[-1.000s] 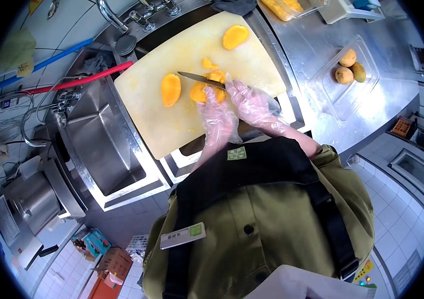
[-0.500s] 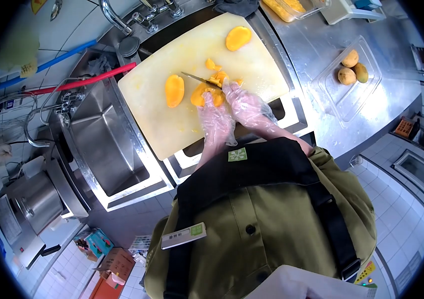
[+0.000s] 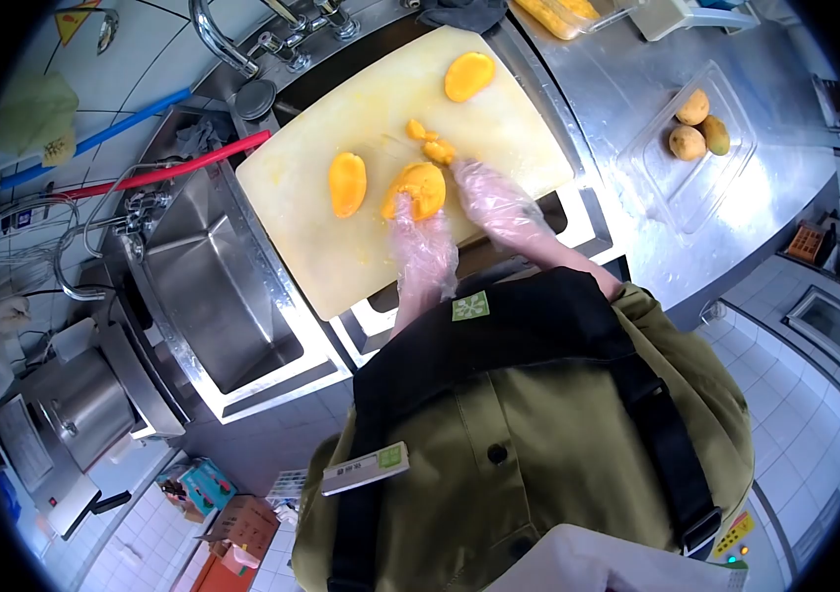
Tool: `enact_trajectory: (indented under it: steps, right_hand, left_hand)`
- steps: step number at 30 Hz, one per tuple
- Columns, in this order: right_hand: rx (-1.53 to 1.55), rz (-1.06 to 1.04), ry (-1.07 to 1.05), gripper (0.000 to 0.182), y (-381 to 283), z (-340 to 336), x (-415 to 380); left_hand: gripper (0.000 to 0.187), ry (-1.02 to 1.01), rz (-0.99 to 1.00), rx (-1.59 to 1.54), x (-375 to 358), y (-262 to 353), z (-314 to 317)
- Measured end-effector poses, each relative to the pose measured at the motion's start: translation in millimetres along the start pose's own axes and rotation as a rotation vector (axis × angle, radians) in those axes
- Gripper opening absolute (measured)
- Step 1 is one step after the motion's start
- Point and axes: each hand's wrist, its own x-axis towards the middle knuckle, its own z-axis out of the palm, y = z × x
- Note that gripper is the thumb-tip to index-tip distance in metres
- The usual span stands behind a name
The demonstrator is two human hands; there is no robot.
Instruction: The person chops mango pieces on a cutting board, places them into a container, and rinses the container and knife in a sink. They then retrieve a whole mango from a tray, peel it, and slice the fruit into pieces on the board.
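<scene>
A peeled yellow mango (image 3: 418,187), its top cut into, rests on the white cutting board (image 3: 292,237). My left hand (image 3: 424,252), in a clear plastic glove, grips its near side. To the right, my gloved right hand (image 3: 497,205) is closed, fingers toward the fruit; the knife seen in it earlier cannot be made out clearly now. Small cut mango pieces (image 3: 437,150) lie just beyond its fingertips. One mango half (image 3: 347,185) lies left of my hands, and another mango half (image 3: 469,77) at the board's far right.
The board spans a steel sink; a second sink basin (image 3: 213,296) is on the left. On the right counter, a clear plastic tray (image 3: 682,207) holds three whole mangoes (image 3: 688,142). A faucet (image 3: 218,39) and a red hose (image 3: 183,166) stand at the back.
My right hand has shifted slightly right, away from the mango. The knife blade that lay across the fruit no longer shows clearly. My left hand still holds the mango.
</scene>
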Motion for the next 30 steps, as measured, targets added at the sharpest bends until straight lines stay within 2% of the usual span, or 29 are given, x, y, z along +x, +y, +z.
enact_trajectory:
  steps: [1,2,3,5,8,10,12,14,16,18,23,26,29,30]
  right_hand:
    - [-0.055,-0.063,0.138,0.031,3.9,1.8,1.9]
    - [-0.037,-0.016,0.026,0.031,9.2,0.3,1.6]
    - [-0.021,0.032,-0.092,0.031,1.0,-15.3,2.2]
    - [-0.011,0.055,-0.04,0.03,-10.9,-27.8,1.0]
    - [-0.042,0.08,-0.042,0.03,-30.0,-34.4,-8.6]
    - [-0.134,0.07,-0.076,0.035,-46.4,-43.6,-18.5]
    - [-0.218,0.014,-0.138,0.038,-45.2,-41.6,-23.4]
    - [-0.241,0.02,-0.182,0.041,-48.2,-42.3,-24.6]
    - [-0.098,0.235,-0.281,0.041,-55.1,-50.1,-18.4]
    - [-0.034,0.297,-0.33,0.041,-54.4,-50.0,-17.4]
    - [-0.097,0.158,-0.24,0.043,-52.4,-48.9,-23.9]
    - [0.217,0.52,-0.227,0.039,-67.9,-63.6,-10.5]
    - [0.206,0.455,-0.187,0.039,-61.2,-58.5,-6.1]
    - [0.153,0.338,-0.113,0.038,-52.9,-47.1,-7.0]
  left_hand:
    - [0.03,-0.018,0.014,0.227,-5.3,7.0,0.4]
    - [0.03,-0.028,0.029,0.449,-10.1,11.3,0.7]
    - [0.03,0.001,0.031,0.213,-11.9,11.9,3.3]
    - [0.031,0.037,0.037,-0.258,-5.7,9.3,14.9]
    - [0.03,0.131,0.074,-0.141,-1.0,2.1,11.9]
    - [0.03,0.063,0.363,0.545,-2.5,-2.5,6.7]
    - [0.029,0.061,0.372,0.543,-0.3,-4.6,7.5]
    - [0.029,0.124,0.095,-0.141,5.4,-4.1,14.2]
    - [0.029,0.045,0.084,-0.152,10.0,-6.1,5.4]
    - [0.029,-0.025,0.088,-0.151,11.4,-5.5,3.6]
    - [0.028,-0.095,0.045,-0.148,-7.5,2.9,21.5]
    - [0.028,-0.096,0.116,0.021,7.5,-14.5,3.2]
    - [0.028,-0.123,0.109,0.09,-19.0,5.0,31.3]
    - [0.028,-0.117,0.123,0.116,-16.9,3.1,27.9]
